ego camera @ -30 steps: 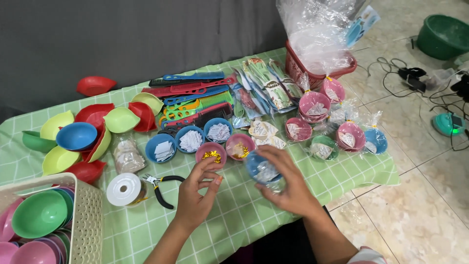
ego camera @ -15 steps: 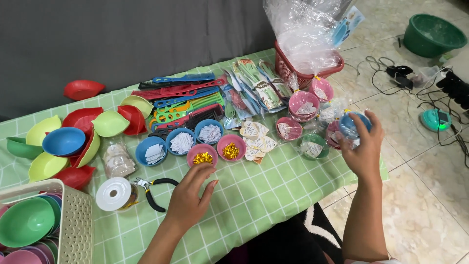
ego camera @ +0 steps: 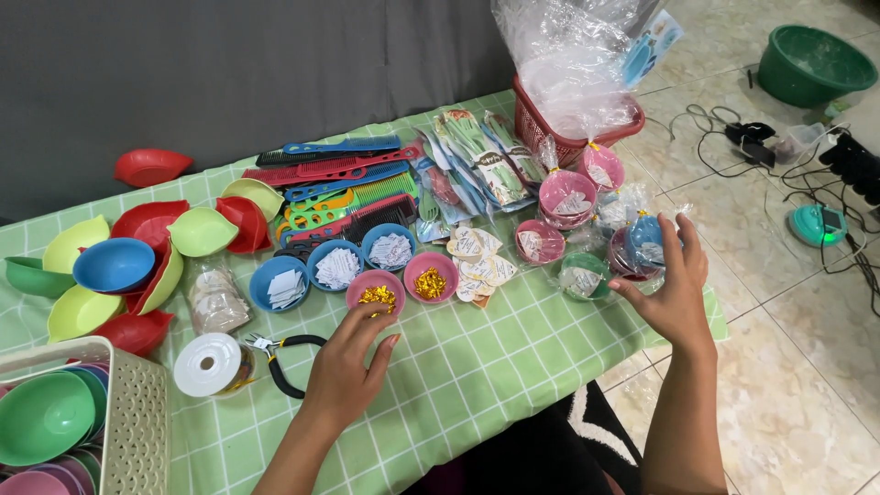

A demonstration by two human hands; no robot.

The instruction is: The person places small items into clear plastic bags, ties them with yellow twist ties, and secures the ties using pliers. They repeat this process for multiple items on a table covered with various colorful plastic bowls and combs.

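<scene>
A person sits at a table covered in a green checked cloth [ego camera: 477,367], looking down at both hands. The right hand [ego camera: 674,293] reaches to the far right edge, fingers curled around a small wrapped blue bowl [ego camera: 646,240] and setting it beside other wrapped bowls [ego camera: 582,275] — this looks like the putting-aside step for a finished piece. The left hand [ego camera: 353,362] rests half open, empty, fingertips just at a pink bowl of gold bits [ego camera: 376,291]. A neighbouring pink bowl [ego camera: 431,277] holds the same filling. Next would likely call for letting go cleanly — without toppling the crowded pile.
</scene>
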